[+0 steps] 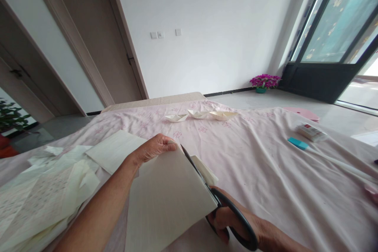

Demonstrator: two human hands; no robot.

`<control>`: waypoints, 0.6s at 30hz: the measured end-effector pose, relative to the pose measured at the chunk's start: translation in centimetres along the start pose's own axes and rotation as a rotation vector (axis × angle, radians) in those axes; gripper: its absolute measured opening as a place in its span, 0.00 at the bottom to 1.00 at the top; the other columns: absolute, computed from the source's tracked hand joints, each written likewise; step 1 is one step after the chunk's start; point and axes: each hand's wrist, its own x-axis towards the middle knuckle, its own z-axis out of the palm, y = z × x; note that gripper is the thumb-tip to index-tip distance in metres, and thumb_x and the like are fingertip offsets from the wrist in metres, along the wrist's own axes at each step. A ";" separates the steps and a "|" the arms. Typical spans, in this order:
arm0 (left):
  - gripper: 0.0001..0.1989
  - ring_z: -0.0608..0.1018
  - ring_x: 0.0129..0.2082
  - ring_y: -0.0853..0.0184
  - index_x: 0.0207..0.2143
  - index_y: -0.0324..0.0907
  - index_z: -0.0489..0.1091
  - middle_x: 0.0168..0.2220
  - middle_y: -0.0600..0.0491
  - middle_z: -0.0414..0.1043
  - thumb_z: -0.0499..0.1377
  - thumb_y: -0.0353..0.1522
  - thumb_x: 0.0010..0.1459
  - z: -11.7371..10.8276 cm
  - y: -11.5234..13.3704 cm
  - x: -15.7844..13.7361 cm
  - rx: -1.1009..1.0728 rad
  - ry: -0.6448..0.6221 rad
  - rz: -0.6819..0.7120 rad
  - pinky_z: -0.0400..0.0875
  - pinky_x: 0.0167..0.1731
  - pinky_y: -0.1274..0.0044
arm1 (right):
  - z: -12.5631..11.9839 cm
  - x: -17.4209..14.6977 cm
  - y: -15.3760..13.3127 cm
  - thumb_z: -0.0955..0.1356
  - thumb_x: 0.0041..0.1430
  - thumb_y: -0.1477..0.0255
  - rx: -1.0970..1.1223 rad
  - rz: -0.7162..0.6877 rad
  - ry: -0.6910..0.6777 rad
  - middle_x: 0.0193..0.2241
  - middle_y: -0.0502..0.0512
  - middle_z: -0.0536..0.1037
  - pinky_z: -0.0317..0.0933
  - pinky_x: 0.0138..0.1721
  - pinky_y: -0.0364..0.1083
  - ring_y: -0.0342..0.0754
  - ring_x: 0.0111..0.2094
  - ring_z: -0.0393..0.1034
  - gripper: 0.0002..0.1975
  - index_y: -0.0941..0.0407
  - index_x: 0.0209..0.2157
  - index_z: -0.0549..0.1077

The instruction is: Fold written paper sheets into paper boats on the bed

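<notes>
The left hand pinches the top edge of a cream paper sheet; the right hand grips black scissors, blades along the sheet's right edge, above the pink bedsheet.

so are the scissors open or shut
Open: the scissors' blades straddle the sheet of paper, one dark blade lying along its cut edge.

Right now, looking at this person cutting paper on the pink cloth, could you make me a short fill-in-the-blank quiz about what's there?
1. The right hand works black-handled ____ along the sheet's edge.
2. The left hand grips the top edge of a cream ____ sheet.
3. Three folded white paper ____ sit in a row at the far end of the pink floral cloth.
4. The small flat turquoise block lies to the ____ of the hands.

Missing words: scissors; paper; boats; right
</notes>
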 end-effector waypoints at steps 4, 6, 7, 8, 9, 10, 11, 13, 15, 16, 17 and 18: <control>0.16 0.77 0.25 0.67 0.33 0.34 0.77 0.29 0.47 0.77 0.64 0.41 0.52 -0.1 0.0 0.1 -0.016 -0.008 -0.020 0.70 0.29 0.78 | -0.1 -0.3 -0.2 0.62 0.31 0.81 0.027 0.060 0.025 0.16 0.44 0.62 0.45 0.16 0.37 0.37 0.18 0.53 0.06 0.58 0.19 0.64; 0.16 0.76 0.24 0.68 0.32 0.34 0.76 0.28 0.48 0.77 0.64 0.41 0.52 -0.1 -0.1 0.1 -0.020 -0.014 -0.025 0.69 0.28 0.78 | 0.0 -0.6 0.0 0.62 0.34 0.80 0.060 0.119 0.034 0.15 0.44 0.62 0.45 0.16 0.36 0.36 0.17 0.54 0.05 0.59 0.20 0.65; 0.16 0.76 0.24 0.68 0.31 0.34 0.76 0.27 0.48 0.77 0.64 0.41 0.52 -0.1 -0.1 0.1 -0.022 -0.018 -0.024 0.69 0.27 0.79 | 0.0 -0.7 0.1 0.62 0.36 0.80 0.076 0.147 0.037 0.15 0.45 0.63 0.45 0.15 0.36 0.36 0.16 0.54 0.05 0.59 0.20 0.65; 0.16 0.76 0.24 0.69 0.30 0.34 0.76 0.27 0.48 0.76 0.64 0.41 0.52 0.0 -0.1 0.1 -0.027 -0.023 -0.024 0.68 0.27 0.79 | 0.0 -0.7 0.3 0.61 0.37 0.79 0.092 0.169 0.042 0.15 0.44 0.63 0.46 0.15 0.36 0.36 0.16 0.54 0.05 0.59 0.21 0.66; 0.16 0.76 0.23 0.69 0.30 0.34 0.76 0.26 0.49 0.76 0.64 0.41 0.52 0.0 -0.2 0.1 -0.033 -0.030 -0.023 0.68 0.26 0.79 | 0.0 -0.7 0.5 0.61 0.37 0.79 0.106 0.184 0.053 0.15 0.44 0.63 0.46 0.15 0.35 0.36 0.16 0.54 0.06 0.59 0.23 0.66; 0.16 0.75 0.23 0.69 0.30 0.34 0.76 0.26 0.49 0.76 0.64 0.41 0.52 0.0 -0.1 0.2 -0.038 -0.036 -0.022 0.68 0.26 0.79 | 0.0 -0.6 0.7 0.61 0.37 0.79 0.117 0.191 0.066 0.16 0.44 0.63 0.47 0.16 0.35 0.36 0.16 0.55 0.08 0.59 0.25 0.67; 0.16 0.75 0.23 0.69 0.30 0.34 0.76 0.26 0.48 0.76 0.63 0.41 0.52 0.1 -0.1 0.2 -0.042 -0.043 -0.024 0.68 0.26 0.79 | -0.1 -0.5 0.8 0.61 0.37 0.79 0.122 0.189 0.081 0.16 0.43 0.64 0.47 0.15 0.35 0.36 0.16 0.55 0.11 0.59 0.28 0.68; 0.17 0.76 0.24 0.69 0.30 0.33 0.76 0.27 0.48 0.76 0.64 0.41 0.52 0.1 0.0 0.3 -0.048 -0.056 -0.036 0.68 0.27 0.79 | -0.2 -0.2 1.1 0.62 0.35 0.81 0.115 0.158 0.104 0.17 0.42 0.65 0.49 0.15 0.35 0.37 0.16 0.57 0.19 0.58 0.35 0.68; 0.17 0.76 0.24 0.68 0.30 0.33 0.76 0.28 0.47 0.76 0.64 0.41 0.52 0.2 0.1 0.3 -0.057 -0.068 -0.053 0.69 0.27 0.79 | -0.4 0.1 1.4 0.63 0.33 0.82 0.116 0.120 0.111 0.18 0.42 0.65 0.50 0.15 0.35 0.38 0.17 0.58 0.25 0.57 0.40 0.66; 0.17 0.76 0.25 0.68 0.31 0.33 0.76 0.28 0.47 0.76 0.64 0.41 0.52 0.2 0.2 0.3 -0.062 -0.075 -0.061 0.69 0.27 0.78 | -0.5 0.2 1.5 0.63 0.33 0.83 0.125 0.107 0.105 0.18 0.42 0.65 0.50 0.15 0.35 0.38 0.17 0.58 0.25 0.57 0.40 0.66; 0.17 0.77 0.25 0.68 0.31 0.33 0.76 0.28 0.47 0.76 0.63 0.41 0.53 0.2 0.3 0.3 -0.065 -0.083 -0.067 0.69 0.28 0.78 | -0.5 0.3 1.7 0.63 0.32 0.83 0.138 0.100 0.098 0.18 0.42 0.65 0.50 0.15 0.34 0.37 0.17 0.58 0.25 0.57 0.39 0.66; 0.17 0.77 0.25 0.68 0.31 0.33 0.76 0.28 0.47 0.76 0.63 0.41 0.53 0.3 0.4 0.3 -0.066 -0.091 -0.072 0.69 0.27 0.78 | -0.5 0.4 1.9 0.63 0.32 0.83 0.153 0.095 0.093 0.18 0.42 0.65 0.50 0.15 0.34 0.37 0.17 0.58 0.24 0.57 0.37 0.67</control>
